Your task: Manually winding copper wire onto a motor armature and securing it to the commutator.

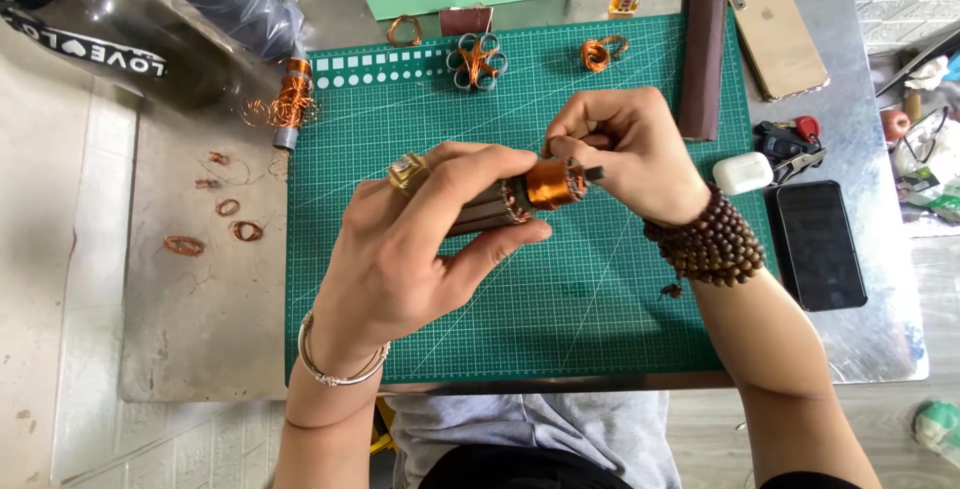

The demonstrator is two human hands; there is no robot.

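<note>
The fingers of the left hand (415, 249) wrap around the dark laminated body of a small motor armature (520, 194), thumb underneath and fingertips over the top, grasping it firmly. The right hand (625, 149) pinches at the copper-wound end of the same armature, its fingertips closed on or just beside the winding; whether they grip a loose strand of wire is too fine to tell. The armature sits in mid-air above the middle of the green cutting mat (600, 319), held level between both hands, its short shaft stub pointing right.

It looks like a dense, stiff piece: a steel core with copper coils, likely heavy for its size. The core is the safe place to hold, since its ribbed sides give grip. The copper windings look delicate and could easily be scratched or pulled loose, so they want only light contact.

Far on the mat lie a grey ringed part with copper wire (477, 61) and a loose copper coil (602, 51). To the left, off the mat, another wound armature (292, 99) rests among stray wire loops (185, 245). To the right are a brown roll (704, 44), a white earbud case (742, 172) and a dark phone (815, 244).
</note>
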